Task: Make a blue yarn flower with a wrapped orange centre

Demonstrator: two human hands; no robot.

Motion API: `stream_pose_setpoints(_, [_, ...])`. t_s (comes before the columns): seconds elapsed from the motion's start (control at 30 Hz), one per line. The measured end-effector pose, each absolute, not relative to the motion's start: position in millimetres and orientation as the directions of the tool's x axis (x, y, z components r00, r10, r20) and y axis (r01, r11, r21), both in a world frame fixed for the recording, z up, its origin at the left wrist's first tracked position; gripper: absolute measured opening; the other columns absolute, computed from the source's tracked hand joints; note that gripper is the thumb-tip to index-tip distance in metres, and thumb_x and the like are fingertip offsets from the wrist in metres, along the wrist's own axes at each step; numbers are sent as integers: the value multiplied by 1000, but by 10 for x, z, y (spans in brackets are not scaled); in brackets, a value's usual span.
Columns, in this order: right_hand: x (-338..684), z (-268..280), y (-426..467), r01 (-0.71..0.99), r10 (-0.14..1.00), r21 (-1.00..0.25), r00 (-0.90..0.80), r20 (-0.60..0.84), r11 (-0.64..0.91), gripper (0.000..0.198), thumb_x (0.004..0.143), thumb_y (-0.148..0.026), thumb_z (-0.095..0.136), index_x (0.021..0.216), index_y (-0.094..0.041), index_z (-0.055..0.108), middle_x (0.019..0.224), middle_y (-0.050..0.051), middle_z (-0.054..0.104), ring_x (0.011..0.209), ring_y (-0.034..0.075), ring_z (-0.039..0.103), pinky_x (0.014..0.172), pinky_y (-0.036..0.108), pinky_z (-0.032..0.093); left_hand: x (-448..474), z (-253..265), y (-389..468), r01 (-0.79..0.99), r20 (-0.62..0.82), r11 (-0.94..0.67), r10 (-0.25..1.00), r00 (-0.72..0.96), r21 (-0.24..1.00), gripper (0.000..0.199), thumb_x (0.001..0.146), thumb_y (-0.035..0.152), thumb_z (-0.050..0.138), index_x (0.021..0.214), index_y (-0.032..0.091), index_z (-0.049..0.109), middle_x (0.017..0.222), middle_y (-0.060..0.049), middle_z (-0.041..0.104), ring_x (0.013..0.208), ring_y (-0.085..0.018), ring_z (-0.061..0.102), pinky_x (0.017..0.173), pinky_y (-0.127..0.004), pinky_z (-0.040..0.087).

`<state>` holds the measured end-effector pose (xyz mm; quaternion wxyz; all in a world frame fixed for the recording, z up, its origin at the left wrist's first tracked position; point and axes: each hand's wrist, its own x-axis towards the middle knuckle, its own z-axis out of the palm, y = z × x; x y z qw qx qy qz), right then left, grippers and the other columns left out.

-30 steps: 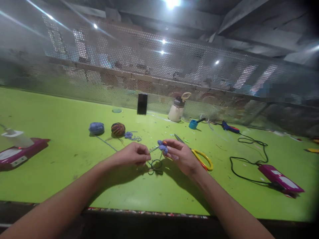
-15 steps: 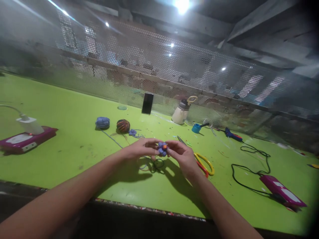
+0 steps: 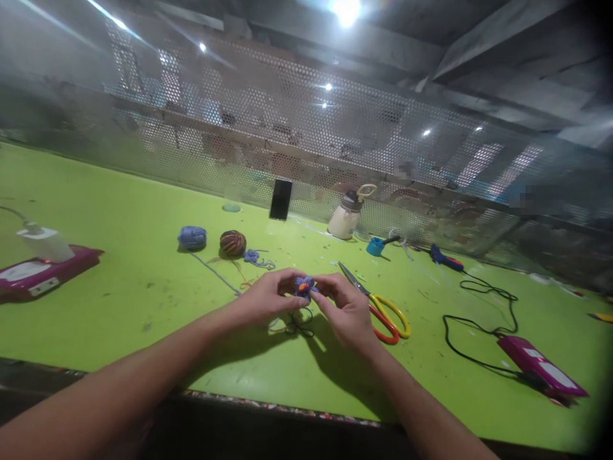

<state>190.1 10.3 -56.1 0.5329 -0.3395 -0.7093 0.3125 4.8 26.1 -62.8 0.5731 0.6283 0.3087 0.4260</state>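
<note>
Between my two hands, a little above the green table, is a small purple crocheted flower (image 3: 304,287) with an orange-red centre. My left hand (image 3: 272,294) pinches its left side, thumb below and fingers above. On the other side my right hand (image 3: 343,306) grips the petals between thumb and fingertips. Loose yarn ends (image 3: 300,324) dangle or lie beneath the flower. Just right of my right hand lie scissors (image 3: 378,310) with one red and one yellow handle. Behind my left hand are a purple-blue yarn ball (image 3: 192,237), a multicoloured yarn ball (image 3: 232,243) and another small purple crocheted piece (image 3: 251,255).
A phone (image 3: 280,199) leans against the mesh panel (image 3: 306,140), near a pale bottle (image 3: 343,220) and a blue tape-like roll (image 3: 375,246). At right are a glue gun (image 3: 446,258) and a magenta power strip (image 3: 541,365) with a looping cord; another power strip (image 3: 52,275) is at left.
The flower has turned in my fingers and shifted slightly left, and both hands have moved with it. More of the scissors shows beside my right hand. The view has shifted slightly.
</note>
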Motion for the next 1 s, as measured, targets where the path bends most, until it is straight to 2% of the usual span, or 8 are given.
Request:
stream_pose_setpoints(0.07, [1890,-567,91,95,840,-845,-213,499,526,18,80,-24,72,98,-21,71,91,6,68,85,21,66,81,39,54,61,-612,234,-69,210,-199,889,407,978,35,71,22,77,103,16,66,97,-8,69,92,-22,64,86,-39,49])
stream_pose_setpoints(0.2, [1877,-556,60,-48,916,-949,-249,314,312,23,76,-27,77,97,-23,70,92,6,71,89,21,67,86,41,53,58,-575,198,-29,213,-218,905,367,976,26,74,23,75,98,15,65,91,-7,68,85,-19,62,82,-37,48])
stream_pose_setpoints(0.37, [1908,-508,48,-12,935,-963,-237,263,268,22,76,-28,77,96,-22,72,98,8,70,91,22,65,86,39,51,-5,-526,210,-42,62,-49,914,400,998,47,70,21,79,113,15,60,79,-3,67,69,-16,62,70,-34,48])
stream_pose_setpoints(0.47, [1925,-486,64,19,945,-977,-260,200,212,21,77,-32,77,95,-21,73,94,8,70,86,20,64,79,36,51,-36,-512,210,-92,-13,64,882,471,994,48,71,21,79,115,14,60,80,-3,67,65,-15,62,67,-32,47])
stream_pose_setpoints(0.63, [1922,-466,68,3,896,-1000,-444,8,11,28,79,-44,75,93,-20,74,74,3,67,61,13,57,58,29,45,-49,-524,208,-151,-72,168,865,497,974,48,67,16,81,111,13,62,88,-7,70,69,-14,64,67,-30,47])
stream_pose_setpoints(0.87, [1952,-528,95,25,913,-999,-407,-40,-32,31,69,-44,81,77,-17,68,58,-1,63,45,10,50,48,25,39,-59,-464,181,-147,-95,198,850,518,969,54,69,14,80,118,13,59,80,-4,69,62,-13,63,55,-25,45])
stream_pose_setpoints(0.93, [1963,-545,112,63,915,-998,-403,-9,17,28,72,-43,79,74,-17,67,57,0,62,46,10,50,48,26,38,-63,-451,166,-163,-96,216,834,543,963,57,69,14,81,121,14,58,77,-3,68,62,-13,63,55,-25,45])
stream_pose_setpoints(1.0, [1965,-559,122,155,919,-976,-386,83,153,23,77,-39,74,72,-18,67,56,0,60,47,12,50,49,27,37,-68,-450,154,-185,-87,227,823,561,956,55,69,15,81,119,14,59,74,-2,68,62,-12,63,55,-25,46])
